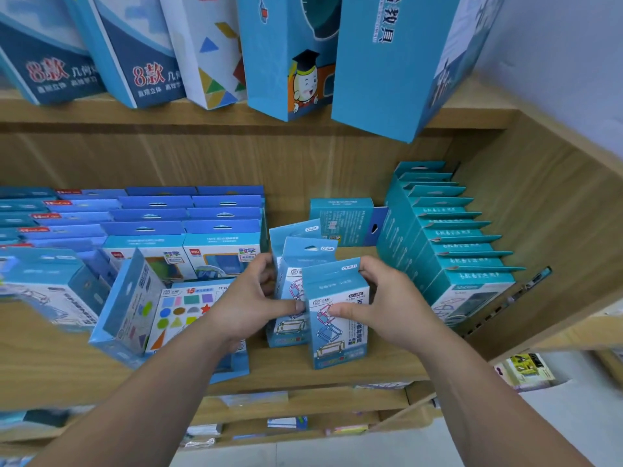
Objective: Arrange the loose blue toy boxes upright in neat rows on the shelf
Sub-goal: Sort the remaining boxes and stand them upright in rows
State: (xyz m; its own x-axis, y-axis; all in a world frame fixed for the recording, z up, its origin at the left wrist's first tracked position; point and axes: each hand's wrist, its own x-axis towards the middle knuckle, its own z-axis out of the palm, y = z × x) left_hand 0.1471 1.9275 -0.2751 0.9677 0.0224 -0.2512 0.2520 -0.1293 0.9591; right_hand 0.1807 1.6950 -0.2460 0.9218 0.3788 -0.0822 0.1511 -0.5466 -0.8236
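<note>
We see thin, glossy cardboard everywhere, folded into slim rectangular cartons with flat hang tabs, set against the matte, pale wood grain of the shelf (337, 375). The front box (340, 335) stands upright near the shelf's front edge. It is light blue, printed with pink, blue and yellow outlined frames and a small oval code label on its tab. Our right hand (391, 298) grips it, thumb flat on the printed face and fingers curled over its top right corner. Our left hand (249, 298) wraps around the left side of the second box (291, 284), which stands touching just behind, and its thumb tip reaches the front box's left edge. A third box (293, 230) of the same design rises behind those two, and a loose box (344, 222) lies on its side at the back. To the right, a teal row (448, 244) of upright cartons runs front to back beside the wooden side panel, where a slotted metal strip (499, 308) is fixed. To the left, blue rows (188, 217) stand packed together, with a shapes box (188, 311) lying flat in front of them and a leaning box (131, 305) tilted against it. Tall cartons (387, 62) fill the upper shelf (101, 112), and a plain white wall (556, 45) shows at the right.
</note>
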